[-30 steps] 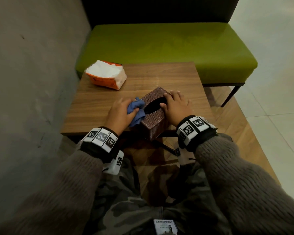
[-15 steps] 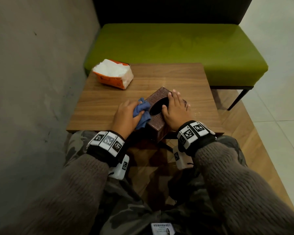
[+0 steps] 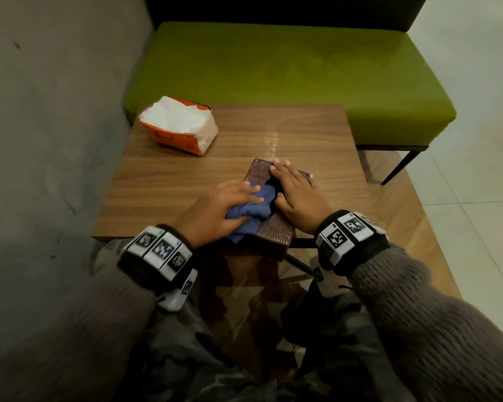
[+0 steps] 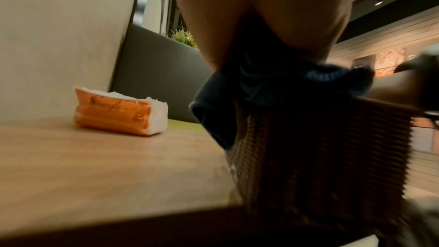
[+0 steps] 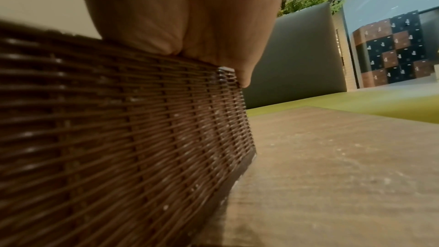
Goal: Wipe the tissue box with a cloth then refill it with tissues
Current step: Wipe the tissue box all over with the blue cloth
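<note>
Blue cloth (image 3: 251, 208), bunched under my left hand (image 3: 215, 211), has moved from the wicker tissue box's (image 3: 273, 232) side onto its top at the table's (image 3: 169, 181) near edge, my flat right hand (image 3: 298, 195) steadying it, so wiping continues.

Brown woven tissue box (image 3: 273, 230) at table's near edge; crumpled blue cloth (image 3: 251, 208) on top; orange tissue pack (image 3: 180, 127) far-left
</note>
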`<control>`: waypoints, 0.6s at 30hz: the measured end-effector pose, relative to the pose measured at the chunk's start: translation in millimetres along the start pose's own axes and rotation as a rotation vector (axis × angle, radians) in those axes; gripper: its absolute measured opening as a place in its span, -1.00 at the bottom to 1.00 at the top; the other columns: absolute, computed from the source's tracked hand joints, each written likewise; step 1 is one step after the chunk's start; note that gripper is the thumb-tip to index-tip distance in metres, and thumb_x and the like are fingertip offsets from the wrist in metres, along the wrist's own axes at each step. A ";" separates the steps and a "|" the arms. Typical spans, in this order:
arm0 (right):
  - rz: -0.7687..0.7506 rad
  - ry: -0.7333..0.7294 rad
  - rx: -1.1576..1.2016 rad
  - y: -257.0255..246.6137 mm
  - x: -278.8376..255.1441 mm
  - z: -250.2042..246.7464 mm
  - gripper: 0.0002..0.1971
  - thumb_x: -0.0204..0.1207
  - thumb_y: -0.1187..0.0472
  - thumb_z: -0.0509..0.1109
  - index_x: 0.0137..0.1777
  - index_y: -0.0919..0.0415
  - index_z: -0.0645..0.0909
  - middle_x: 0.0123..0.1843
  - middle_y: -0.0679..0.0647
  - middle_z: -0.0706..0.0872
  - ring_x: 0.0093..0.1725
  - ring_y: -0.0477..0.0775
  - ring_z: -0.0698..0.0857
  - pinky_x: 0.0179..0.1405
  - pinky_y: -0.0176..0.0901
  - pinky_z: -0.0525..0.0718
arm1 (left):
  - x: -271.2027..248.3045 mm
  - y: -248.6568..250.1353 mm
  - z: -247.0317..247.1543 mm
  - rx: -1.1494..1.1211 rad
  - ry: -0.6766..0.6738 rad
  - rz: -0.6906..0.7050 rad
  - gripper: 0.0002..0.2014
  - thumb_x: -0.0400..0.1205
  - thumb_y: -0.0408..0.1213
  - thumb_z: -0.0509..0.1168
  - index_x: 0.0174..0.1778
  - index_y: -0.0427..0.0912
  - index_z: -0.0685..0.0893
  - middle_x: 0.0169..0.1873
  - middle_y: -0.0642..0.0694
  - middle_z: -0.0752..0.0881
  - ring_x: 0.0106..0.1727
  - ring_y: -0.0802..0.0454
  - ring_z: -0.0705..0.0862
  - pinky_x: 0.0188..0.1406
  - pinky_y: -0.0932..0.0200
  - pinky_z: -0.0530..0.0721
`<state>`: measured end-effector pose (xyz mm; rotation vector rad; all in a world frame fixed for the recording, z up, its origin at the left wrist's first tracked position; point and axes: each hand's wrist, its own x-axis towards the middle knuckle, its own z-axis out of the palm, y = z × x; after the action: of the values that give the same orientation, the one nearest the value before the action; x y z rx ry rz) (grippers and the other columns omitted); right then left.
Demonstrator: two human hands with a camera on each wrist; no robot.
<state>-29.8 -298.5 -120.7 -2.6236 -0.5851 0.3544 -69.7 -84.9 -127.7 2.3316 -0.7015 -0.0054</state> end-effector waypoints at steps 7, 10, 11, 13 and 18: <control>0.124 0.135 -0.127 -23.6 -21.7 1.5 -0.32 0.71 0.00 0.11 0.71 0.16 -0.10 0.75 0.06 -0.15 0.72 0.03 -0.11 0.66 0.27 -0.08 | -15.2 4.9 13.9 -0.115 0.179 -0.097 -0.61 0.53 -0.14 0.25 0.27 -0.12 0.65 0.31 -0.06 0.63 0.38 0.04 0.53 0.41 0.12 0.43; 0.224 0.038 0.026 -38.0 -51.5 17.8 -0.01 0.55 -0.25 0.24 0.70 0.25 -0.26 0.74 0.13 -0.25 0.72 0.09 -0.09 0.64 0.23 -0.10 | -15.7 28.5 44.9 -0.001 0.400 -0.269 -0.62 0.51 -0.27 0.32 0.27 -0.18 0.67 0.28 -0.16 0.66 0.32 -0.05 0.56 0.34 0.17 0.44; 0.227 0.011 0.003 -37.5 -56.2 23.3 0.08 0.49 -0.34 0.25 0.69 0.26 -0.29 0.73 0.14 -0.30 0.72 0.09 -0.11 0.64 0.25 -0.09 | -15.6 35.9 50.8 0.022 0.418 -0.308 -0.62 0.50 -0.31 0.34 0.26 -0.19 0.68 0.27 -0.17 0.66 0.31 -0.07 0.57 0.33 0.19 0.43; 0.207 0.037 -0.082 -27.3 -55.6 28.5 0.18 0.34 -0.53 0.13 0.69 0.26 -0.28 0.73 0.12 -0.31 0.72 0.09 -0.17 0.63 0.31 -0.08 | -15.8 43.3 47.5 0.031 0.359 -0.239 -0.61 0.49 -0.28 0.37 0.26 -0.19 0.68 0.27 -0.15 0.66 0.30 -0.02 0.55 0.33 0.26 0.41; 0.084 0.042 -0.206 -6.6 -49.5 19.8 0.18 0.22 -0.64 -0.26 0.71 0.16 -0.22 0.73 0.04 -0.28 0.71 0.02 -0.25 0.61 0.36 -0.16 | -6.9 4.9 -3.1 0.056 -0.015 0.019 -0.55 0.51 -0.11 0.24 0.32 -0.15 0.62 0.33 -0.09 0.61 0.35 0.06 0.52 0.41 0.21 0.37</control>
<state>-82.1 -308.6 -127.5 -2.8519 -0.5240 0.2769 -77.3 -82.6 -123.5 2.3805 -0.7403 0.0054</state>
